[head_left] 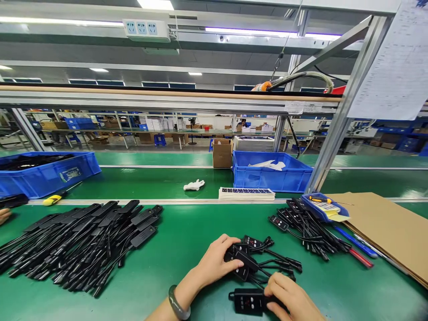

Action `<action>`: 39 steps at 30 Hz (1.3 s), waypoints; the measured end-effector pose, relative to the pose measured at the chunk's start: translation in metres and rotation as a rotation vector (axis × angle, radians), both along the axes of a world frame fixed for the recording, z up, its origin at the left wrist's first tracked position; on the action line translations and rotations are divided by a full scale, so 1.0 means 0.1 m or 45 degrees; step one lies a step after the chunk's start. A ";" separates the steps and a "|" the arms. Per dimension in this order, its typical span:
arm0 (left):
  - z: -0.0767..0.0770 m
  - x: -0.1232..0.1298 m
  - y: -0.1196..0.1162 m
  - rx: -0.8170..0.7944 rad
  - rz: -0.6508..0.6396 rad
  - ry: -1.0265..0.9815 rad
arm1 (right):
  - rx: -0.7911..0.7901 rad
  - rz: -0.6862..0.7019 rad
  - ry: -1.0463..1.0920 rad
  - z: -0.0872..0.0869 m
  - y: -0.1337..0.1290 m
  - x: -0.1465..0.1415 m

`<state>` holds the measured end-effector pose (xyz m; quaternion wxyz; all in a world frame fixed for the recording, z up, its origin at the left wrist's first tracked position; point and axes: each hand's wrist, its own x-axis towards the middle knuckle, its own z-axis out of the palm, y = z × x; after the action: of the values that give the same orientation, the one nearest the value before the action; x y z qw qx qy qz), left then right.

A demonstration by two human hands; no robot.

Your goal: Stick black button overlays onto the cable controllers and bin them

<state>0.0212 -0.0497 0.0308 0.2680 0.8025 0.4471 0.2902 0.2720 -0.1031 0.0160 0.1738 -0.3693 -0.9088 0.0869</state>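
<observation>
My right hand [291,296] is closed on the cable end of a flat black controller [248,302], whose face has small printed marks and buttons. Just beyond it, my left hand [219,262] has its thumb and fingers around another black controller [245,259] in a small cluster. More controllers lie under and beside that hand, their short black cables [284,264] running to the right; its fingertips are partly hidden among them. A larger heap of black cabled controllers [100,223] spreads over the green bench to the left. Another bunch [294,218] lies at the right.
A sheet of labels [246,194] lies before a blue bin [272,178]. Another blue bin [50,176] and a yellow screwdriver [52,199] are left, near another person's hand [4,216]. A small blue tray [323,208], pens [356,243] and cardboard [384,227] lie right.
</observation>
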 end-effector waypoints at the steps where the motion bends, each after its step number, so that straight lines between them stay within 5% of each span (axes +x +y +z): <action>1: -0.01 0.01 0.00 0.008 0.010 0.000 | 0.071 0.013 -0.003 -0.03 -0.01 0.00; 5: -0.03 0.03 -0.03 0.033 0.003 0.042 | 0.332 0.016 -0.021 -0.16 -0.03 -0.06; 10: -0.03 0.02 -0.08 0.051 -0.144 0.084 | 0.360 -0.074 -0.008 -0.29 -0.02 -0.18; 17: -0.04 -0.02 -0.10 0.016 -0.316 0.055 | -0.209 -0.220 0.137 0.00 0.07 -0.27; 21: -0.04 -0.01 -0.10 0.008 -0.327 0.040 | -0.135 -0.340 0.110 0.11 0.20 -0.16; 27: -0.03 0.00 -0.12 0.020 -0.350 0.055 | -0.401 -0.238 0.176 0.05 0.25 -0.07; 39: -0.02 -0.04 -0.12 0.002 -0.421 0.126 | -0.484 -0.111 0.403 0.23 0.31 -0.50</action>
<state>0.0177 -0.0620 0.0288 0.2891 0.8786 0.3213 0.2028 0.2222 -0.0725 0.0393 0.2451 -0.4161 -0.8206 0.3056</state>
